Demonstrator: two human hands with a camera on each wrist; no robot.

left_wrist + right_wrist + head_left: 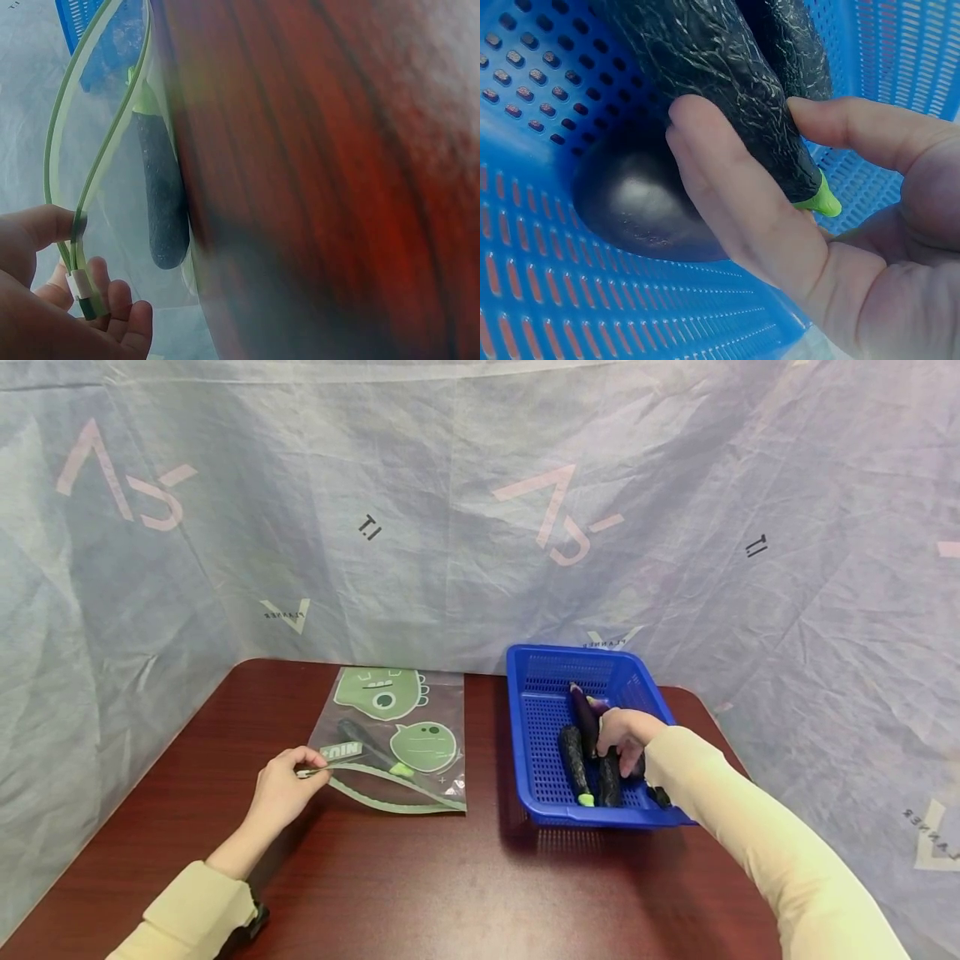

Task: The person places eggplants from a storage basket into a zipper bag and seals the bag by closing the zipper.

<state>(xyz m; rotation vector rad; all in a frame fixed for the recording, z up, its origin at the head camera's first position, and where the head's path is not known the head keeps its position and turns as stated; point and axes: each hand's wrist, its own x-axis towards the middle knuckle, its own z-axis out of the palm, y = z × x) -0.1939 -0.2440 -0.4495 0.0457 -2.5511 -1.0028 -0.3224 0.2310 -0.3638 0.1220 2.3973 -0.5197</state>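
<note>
My left hand (287, 787) pinches the corner of a clear zip bag (450, 697) with green cartoon prints, at the zip end, whose mouth gapes. Inside the bag lies a dark cucumber (161, 195) with a light green end. Over at the right, my right hand (626, 735) reaches into a blue basket (525, 752). Its thumb and fingers grip a dark, wrinkled cucumber (712, 75) from both sides, as the right wrist view shows. Next to it are a glossy dark eggplant (637, 199) and another wrinkled cucumber (573, 760). A slender purple eggplant (581, 714) lies farther back.
The reddish-brown table (450, 885) carries both bag and basket. A grey printed cloth (450, 527) hangs behind the table and along its sides. The basket's raised rim (513, 693) surrounds the vegetables.
</note>
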